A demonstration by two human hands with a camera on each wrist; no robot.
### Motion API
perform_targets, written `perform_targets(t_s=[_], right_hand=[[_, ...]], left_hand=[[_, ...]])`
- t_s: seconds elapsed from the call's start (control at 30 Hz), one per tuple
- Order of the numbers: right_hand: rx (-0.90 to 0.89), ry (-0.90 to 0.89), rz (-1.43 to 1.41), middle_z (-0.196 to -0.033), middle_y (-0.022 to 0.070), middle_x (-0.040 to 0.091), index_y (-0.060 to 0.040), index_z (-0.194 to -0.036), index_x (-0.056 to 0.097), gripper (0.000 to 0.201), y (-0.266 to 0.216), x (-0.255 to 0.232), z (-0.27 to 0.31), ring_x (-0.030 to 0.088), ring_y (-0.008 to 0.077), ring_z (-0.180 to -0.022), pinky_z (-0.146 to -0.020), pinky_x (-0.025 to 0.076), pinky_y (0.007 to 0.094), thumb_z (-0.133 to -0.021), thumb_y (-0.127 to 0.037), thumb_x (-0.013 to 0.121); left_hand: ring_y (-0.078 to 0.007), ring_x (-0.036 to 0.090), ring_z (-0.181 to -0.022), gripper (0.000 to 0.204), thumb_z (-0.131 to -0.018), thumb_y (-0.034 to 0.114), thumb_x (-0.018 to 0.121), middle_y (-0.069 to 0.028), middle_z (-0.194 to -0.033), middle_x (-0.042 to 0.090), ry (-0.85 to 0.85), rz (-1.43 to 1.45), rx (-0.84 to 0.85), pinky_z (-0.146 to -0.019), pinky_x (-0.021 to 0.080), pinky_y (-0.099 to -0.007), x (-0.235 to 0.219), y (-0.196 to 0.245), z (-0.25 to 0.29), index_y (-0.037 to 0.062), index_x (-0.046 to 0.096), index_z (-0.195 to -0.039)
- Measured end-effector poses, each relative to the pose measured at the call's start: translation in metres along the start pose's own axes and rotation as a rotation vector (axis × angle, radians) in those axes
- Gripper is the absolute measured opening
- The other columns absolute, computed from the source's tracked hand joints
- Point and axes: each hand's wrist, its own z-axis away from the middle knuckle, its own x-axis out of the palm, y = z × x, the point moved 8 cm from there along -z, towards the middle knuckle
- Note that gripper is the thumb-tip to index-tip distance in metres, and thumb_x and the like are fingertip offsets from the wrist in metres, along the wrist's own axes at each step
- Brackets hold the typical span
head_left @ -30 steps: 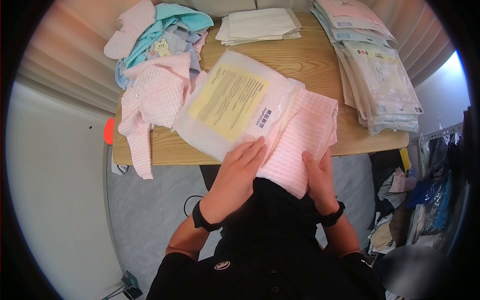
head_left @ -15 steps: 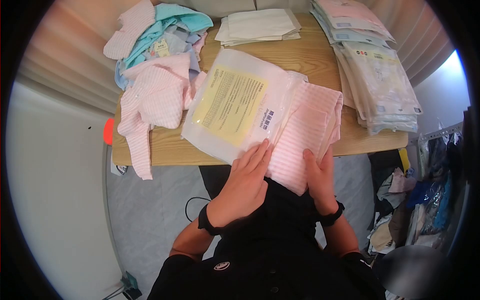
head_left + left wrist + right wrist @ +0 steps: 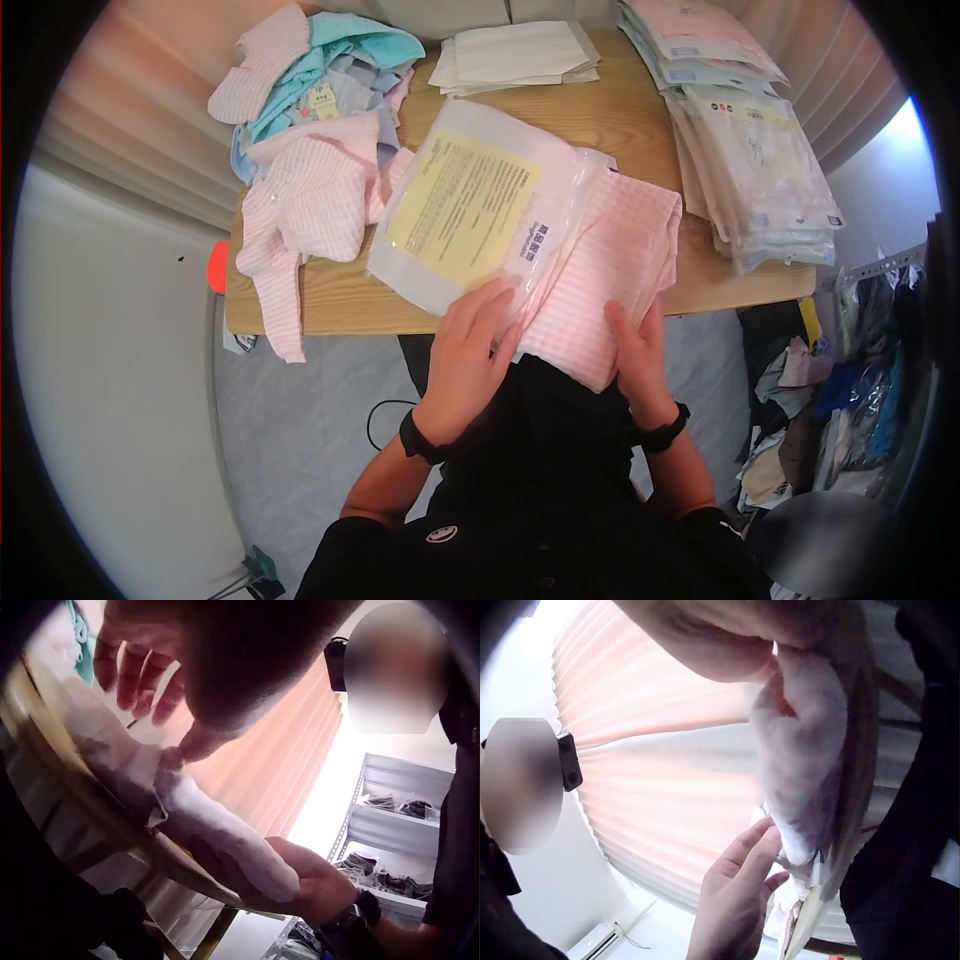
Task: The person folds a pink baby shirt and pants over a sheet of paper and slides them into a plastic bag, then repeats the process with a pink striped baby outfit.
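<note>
A folded pink-and-white striped garment lies partly inside a clear plastic bag with a yellow printed panel, over the table's front edge. My right hand grips the garment's near right corner, thumb on top and fingers underneath. My left hand is at the bag's near edge by its mouth, fingers extended. In the left wrist view, the left thumb touches the rolled edge of the bundle while the other fingers reach out above it. From the right wrist, the left fingertips show beside the bag.
A loose striped baby top hangs over the table's front left edge, before a heap of clothes. White sheets lie at the back. Packed bags are stacked on the right. A shelf with wrapped clothes stands lower right.
The bag and garment have shifted slightly to the right since the first frame. My left hand moved right along the bag's edge, then back left, its thumb now spread. My right hand keeps its grip.
</note>
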Motion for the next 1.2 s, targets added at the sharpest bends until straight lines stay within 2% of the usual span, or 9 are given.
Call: perform_targets(t_s=[0.1,0.2,0.4,0.5,0.6,0.67,0.9,1.0,1.2], right_hand=[[0.052,0.011,-0.083,-0.144,0.0129,0.05,0.0029,-0.15,0.031,0.056,0.005,-0.002,-0.003,0.05,0.0195,-0.128,-0.109,0.041,0.0332,-0.099,0.0,0.054],[0.095,0.021,-0.133,-0.144,0.013,0.049,0.0019,-0.151,0.031,0.057,0.008,-0.005,-0.005,0.051,0.0197,-0.128,-0.109,0.041,0.0337,-0.099,-0.001,0.055],[0.144,-0.002,-0.196,-0.142,0.0131,0.051,0.0004,-0.15,0.032,0.058,0.005,-0.001,-0.003,0.053,0.0201,-0.127,-0.107,0.044,0.0349,-0.098,-0.001,0.057],[0.196,-0.021,-0.214,-0.141,0.0139,0.053,0.0005,-0.149,0.033,0.06,0.001,0.0,-0.002,0.056,0.0218,-0.125,-0.104,0.048,0.0356,-0.096,-0.001,0.061],[0.324,-0.096,-0.243,-0.139,0.0155,0.055,0.0028,-0.147,0.037,0.06,0.001,0.001,-0.003,0.059,0.0244,-0.123,-0.102,0.051,0.0367,-0.094,-0.004,0.064],[0.47,-0.168,-0.293,-0.136,0.0157,0.057,0.0054,-0.144,0.041,0.059,0.008,-0.001,-0.002,0.061,0.0254,-0.121,-0.102,0.051,0.0373,-0.093,-0.006,0.066],[0.522,-0.233,-0.286,-0.134,0.0164,0.059,0.0086,-0.142,0.042,0.056,0.014,0.007,0.002,0.063,0.0263,-0.118,-0.1,0.052,0.0379,-0.094,-0.009,0.065],[0.516,-0.224,-0.257,-0.134,0.0164,0.059,0.0083,-0.142,0.043,0.053,0.016,0.015,0.005,0.063,0.026,-0.117,-0.1,0.053,0.0378,-0.095,-0.007,0.063],[0.498,-0.213,-0.235,-0.133,0.0157,0.059,0.0084,-0.142,0.042,0.052,0.018,0.019,0.012,0.062,0.0244,-0.117,-0.1,0.051,0.0367,-0.095,-0.005,0.06]], left_hand=[[-0.0296,0.065,-0.1,0.046,-0.09,0.01,0.074,-0.0165,-0.105,0.067,0.038,-0.069,-0.183,-0.087,0.051,-0.0381,-0.01,-0.006,0.014,-0.0004,0.057,-0.132],[-0.0223,0.064,-0.083,0.056,-0.095,0.015,0.07,-0.0148,-0.097,0.066,-0.182,0.271,-0.576,-0.077,0.051,-0.0333,0.013,-0.032,0.04,0.0002,0.044,-0.143],[-0.0125,0.06,-0.079,0.064,-0.102,0.013,0.06,-0.0107,-0.1,0.068,-0.168,0.44,-0.536,-0.075,0.05,-0.0255,0.025,-0.033,0.047,0.0019,0.026,-0.156],[-0.0108,0.06,-0.084,0.066,-0.103,0.01,0.058,-0.0089,-0.104,0.069,-0.076,0.719,-0.547,-0.079,0.05,-0.0254,0.033,-0.037,0.049,0.003,0.023,-0.158],[-0.009,0.06,-0.088,0.066,-0.103,0.009,0.058,-0.0077,-0.106,0.069,-0.046,0.79,-0.56,-0.082,0.049,-0.0247,0.032,-0.035,0.045,0.0033,0.025,-0.159],[-0.0088,0.06,-0.09,0.063,-0.102,0.008,0.06,-0.0087,-0.108,0.069,-0.067,0.747,-0.569,-0.083,0.049,-0.0245,0.028,-0.035,0.044,0.0027,0.03,-0.157],[-0.0083,0.064,-0.085,0.049,-0.099,0.007,0.063,-0.0103,-0.101,0.074,-0.003,0.504,-0.529,-0.079,0.052,-0.0255,0.024,-0.04,0.041,-0.0012,0.049,-0.146],[-0.0118,0.067,-0.077,0.046,-0.098,0.007,0.063,-0.0145,-0.091,0.073,0.031,0.26,-0.409,-0.074,0.053,-0.0273,0.021,-0.039,0.038,-0.0033,0.053,-0.142],[-0.0269,0.064,-0.065,0.045,-0.095,0.004,0.06,-0.0191,-0.077,0.064,0.013,0.041,-0.215,-0.064,0.052,-0.0345,0.003,-0.009,0.024,-0.0041,0.054,-0.139]])
